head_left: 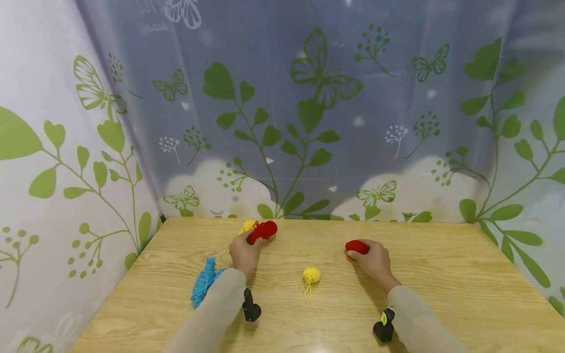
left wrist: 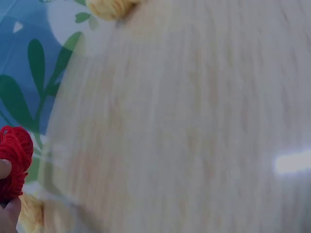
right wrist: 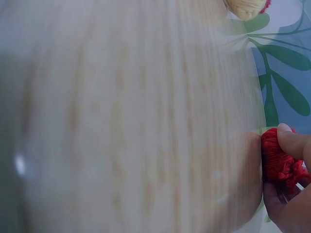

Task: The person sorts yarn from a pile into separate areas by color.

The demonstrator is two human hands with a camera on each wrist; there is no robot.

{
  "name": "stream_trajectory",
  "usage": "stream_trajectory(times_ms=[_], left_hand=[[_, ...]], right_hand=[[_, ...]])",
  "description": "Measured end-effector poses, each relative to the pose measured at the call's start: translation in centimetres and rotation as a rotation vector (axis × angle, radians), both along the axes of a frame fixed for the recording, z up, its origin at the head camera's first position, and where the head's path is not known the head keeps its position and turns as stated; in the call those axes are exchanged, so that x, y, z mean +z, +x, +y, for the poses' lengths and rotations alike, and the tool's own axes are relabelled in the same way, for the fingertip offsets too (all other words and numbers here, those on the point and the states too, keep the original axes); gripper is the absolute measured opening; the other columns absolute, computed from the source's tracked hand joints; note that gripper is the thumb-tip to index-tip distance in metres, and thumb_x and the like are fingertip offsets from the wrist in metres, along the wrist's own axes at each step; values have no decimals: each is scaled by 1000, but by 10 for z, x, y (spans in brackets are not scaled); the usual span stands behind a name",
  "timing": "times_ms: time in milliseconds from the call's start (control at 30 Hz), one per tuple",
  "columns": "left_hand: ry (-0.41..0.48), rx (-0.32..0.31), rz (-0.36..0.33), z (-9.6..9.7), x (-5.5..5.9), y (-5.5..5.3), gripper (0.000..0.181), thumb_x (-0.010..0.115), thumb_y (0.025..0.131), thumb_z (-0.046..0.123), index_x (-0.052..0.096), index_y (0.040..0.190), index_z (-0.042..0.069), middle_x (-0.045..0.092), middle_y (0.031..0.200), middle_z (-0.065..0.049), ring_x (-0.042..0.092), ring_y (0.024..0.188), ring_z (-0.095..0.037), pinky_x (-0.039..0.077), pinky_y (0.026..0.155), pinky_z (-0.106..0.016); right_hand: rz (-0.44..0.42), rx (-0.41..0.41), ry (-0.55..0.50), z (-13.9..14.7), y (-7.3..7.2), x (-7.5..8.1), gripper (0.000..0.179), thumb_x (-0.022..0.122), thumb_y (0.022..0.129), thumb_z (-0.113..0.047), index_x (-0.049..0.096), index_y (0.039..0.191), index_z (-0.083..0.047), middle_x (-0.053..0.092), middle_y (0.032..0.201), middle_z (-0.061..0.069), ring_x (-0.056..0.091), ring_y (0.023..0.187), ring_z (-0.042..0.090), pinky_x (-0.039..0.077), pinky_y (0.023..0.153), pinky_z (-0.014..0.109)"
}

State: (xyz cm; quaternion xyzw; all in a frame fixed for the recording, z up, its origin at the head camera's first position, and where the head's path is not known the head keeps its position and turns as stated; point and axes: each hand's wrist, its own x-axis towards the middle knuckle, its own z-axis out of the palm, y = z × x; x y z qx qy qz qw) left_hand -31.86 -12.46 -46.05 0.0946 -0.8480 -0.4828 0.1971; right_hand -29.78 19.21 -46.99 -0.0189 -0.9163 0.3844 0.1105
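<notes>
My left hand (head_left: 245,255) grips a bundle of red yarn (head_left: 266,230) near the back of the table, left of the middle. In the left wrist view that red yarn (left wrist: 16,153) shows wound strands, with the thumb across it. Yellow yarn (head_left: 247,226) lies just behind the left hand, partly covered. My right hand (head_left: 376,260) pinches a second red yarn bundle (head_left: 355,247) between thumb and fingers, to the right. Up close in the right wrist view, this red yarn (right wrist: 278,158) looks bunched, with loops at its lower end.
Between the arms a small yellow yarn ball (head_left: 311,275) lies on the wooden table (head_left: 326,318), a loop trailing toward me. A blue yarn bundle (head_left: 204,283) lies beside the left forearm, partly hidden by the sleeve. A patterned curtain (head_left: 282,162) stands behind the table.
</notes>
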Motion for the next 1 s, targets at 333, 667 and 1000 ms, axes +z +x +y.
stream_trajectory(times_ms=[333,667,1000], left_hand=[[38,-84,102,50,25,0,29,75,82,8,71,109,-1,72,101,-17,68,88,-27,57,72,-35],[172,-121,91,115,31,2,25,76,82,8,73,105,0,73,96,-14,70,85,-25,58,71,-33],[235,-69,62,164,16,6,22,79,78,8,75,98,0,73,93,-13,69,87,-26,57,76,-36]], right_hand=[[-5,1,-15,1,-1,-2,52,74,85,-19,57,124,10,58,122,32,57,109,46,50,89,53],[-4,0,-23,1,-1,0,51,74,85,-19,58,123,12,60,119,32,59,106,45,52,86,51],[17,-13,-34,0,-3,-1,50,76,83,-15,59,120,13,62,116,31,61,104,43,52,87,51]])
